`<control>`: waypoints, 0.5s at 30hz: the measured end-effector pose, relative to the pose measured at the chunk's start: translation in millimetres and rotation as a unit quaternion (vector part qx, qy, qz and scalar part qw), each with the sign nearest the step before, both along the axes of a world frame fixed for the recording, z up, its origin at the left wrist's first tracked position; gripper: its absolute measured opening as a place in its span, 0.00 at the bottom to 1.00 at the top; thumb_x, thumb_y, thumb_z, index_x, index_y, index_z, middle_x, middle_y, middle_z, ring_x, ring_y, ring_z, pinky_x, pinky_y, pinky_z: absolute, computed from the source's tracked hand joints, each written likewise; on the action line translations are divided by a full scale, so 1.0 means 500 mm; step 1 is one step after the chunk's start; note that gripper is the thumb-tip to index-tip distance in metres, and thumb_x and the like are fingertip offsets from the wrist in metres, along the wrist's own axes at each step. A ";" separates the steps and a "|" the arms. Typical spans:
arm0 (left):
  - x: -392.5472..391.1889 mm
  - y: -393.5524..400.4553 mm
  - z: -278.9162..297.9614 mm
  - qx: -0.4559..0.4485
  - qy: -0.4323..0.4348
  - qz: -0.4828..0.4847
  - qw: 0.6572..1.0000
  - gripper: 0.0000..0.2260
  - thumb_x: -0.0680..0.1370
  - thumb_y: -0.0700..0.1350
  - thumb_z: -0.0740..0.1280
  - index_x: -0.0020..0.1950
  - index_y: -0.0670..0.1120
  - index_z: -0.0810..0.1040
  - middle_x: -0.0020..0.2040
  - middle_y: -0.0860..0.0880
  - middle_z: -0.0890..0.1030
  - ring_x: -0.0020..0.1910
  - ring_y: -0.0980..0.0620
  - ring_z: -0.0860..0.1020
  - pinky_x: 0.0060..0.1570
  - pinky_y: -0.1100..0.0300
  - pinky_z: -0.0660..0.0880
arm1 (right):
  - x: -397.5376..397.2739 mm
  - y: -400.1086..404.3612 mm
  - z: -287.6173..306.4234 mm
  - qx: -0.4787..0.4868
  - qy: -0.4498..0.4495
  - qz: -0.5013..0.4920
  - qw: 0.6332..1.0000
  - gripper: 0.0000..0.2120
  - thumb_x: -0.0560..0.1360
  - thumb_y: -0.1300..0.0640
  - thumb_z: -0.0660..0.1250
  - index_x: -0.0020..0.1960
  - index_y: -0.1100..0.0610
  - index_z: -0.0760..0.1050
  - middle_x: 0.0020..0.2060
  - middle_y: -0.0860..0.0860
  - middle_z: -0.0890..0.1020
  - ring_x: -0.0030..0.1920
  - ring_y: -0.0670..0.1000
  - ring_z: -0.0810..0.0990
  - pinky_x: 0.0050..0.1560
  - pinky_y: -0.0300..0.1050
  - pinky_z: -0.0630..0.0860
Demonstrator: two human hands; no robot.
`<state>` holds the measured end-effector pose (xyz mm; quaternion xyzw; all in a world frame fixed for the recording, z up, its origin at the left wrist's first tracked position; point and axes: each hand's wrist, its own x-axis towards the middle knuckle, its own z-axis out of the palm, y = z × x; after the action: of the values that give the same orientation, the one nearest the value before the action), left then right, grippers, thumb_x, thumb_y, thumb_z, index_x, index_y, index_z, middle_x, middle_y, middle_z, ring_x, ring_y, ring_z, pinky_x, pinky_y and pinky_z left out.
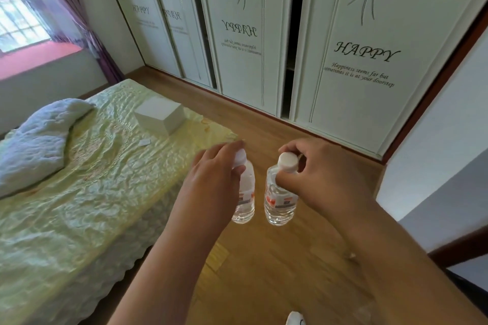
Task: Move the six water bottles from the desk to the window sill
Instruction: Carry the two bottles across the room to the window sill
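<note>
Two clear water bottles with white caps hang by their necks over the wooden floor. My left hand (215, 166) grips the neck of the left bottle (245, 192), its fingers covering most of the cap. My right hand (319, 169) pinches the neck of the right bottle (280, 200) just under its cap. Both bottles hang upright, side by side and a little apart. The reddish window sill (39, 58) lies at the far left under the window. The desk is out of view.
A bed (79, 192) with a pale yellow-green cover fills the left side, with a white box (161, 117) and a grey pillow (39, 137) on it. White sliding wardrobe doors (356, 60) line the far wall. Wooden floor (277, 258) runs between bed and wardrobe. A purple curtain (87, 29) hangs beside the window.
</note>
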<state>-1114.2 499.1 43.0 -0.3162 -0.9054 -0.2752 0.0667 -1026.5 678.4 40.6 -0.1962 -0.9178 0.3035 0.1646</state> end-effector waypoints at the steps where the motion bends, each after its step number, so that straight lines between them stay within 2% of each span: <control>1: -0.010 0.020 0.004 0.005 0.002 0.002 1.000 0.20 0.80 0.45 0.66 0.71 0.58 0.70 0.67 0.57 0.74 0.67 0.56 0.66 0.58 0.65 0.60 | -0.014 0.021 0.003 0.002 0.005 0.002 1.000 0.18 0.66 0.45 0.76 0.54 0.40 0.76 0.43 0.36 0.77 0.40 0.40 0.76 0.35 0.34 0.70; 6: -0.057 0.118 0.005 0.010 -0.007 0.003 1.000 0.20 0.80 0.46 0.66 0.71 0.58 0.70 0.68 0.58 0.73 0.68 0.57 0.65 0.59 0.65 0.60 | -0.072 0.119 0.005 0.018 0.021 0.004 1.000 0.17 0.65 0.46 0.78 0.51 0.40 0.76 0.41 0.36 0.77 0.39 0.40 0.77 0.36 0.34 0.72; 12: -0.107 0.199 0.003 0.014 -0.010 0.004 1.000 0.20 0.80 0.47 0.65 0.72 0.58 0.70 0.68 0.58 0.73 0.67 0.58 0.65 0.60 0.65 0.61 | -0.137 0.214 0.006 0.018 0.014 0.014 1.000 0.16 0.64 0.45 0.76 0.50 0.40 0.77 0.41 0.37 0.79 0.40 0.40 0.78 0.40 0.41 0.79; 15: -0.151 0.234 0.001 0.015 -0.013 0.000 1.000 0.19 0.81 0.47 0.65 0.71 0.58 0.70 0.68 0.58 0.73 0.68 0.57 0.65 0.60 0.64 0.61 | -0.177 0.249 0.001 0.017 0.016 0.006 1.000 0.17 0.63 0.44 0.75 0.51 0.40 0.78 0.40 0.36 0.78 0.39 0.39 0.77 0.37 0.37 0.76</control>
<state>-1189.8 616.2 43.7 -0.3112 -0.9021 -0.2929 0.0601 -1114.8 802.8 41.3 -0.1834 -0.9211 0.2920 0.1807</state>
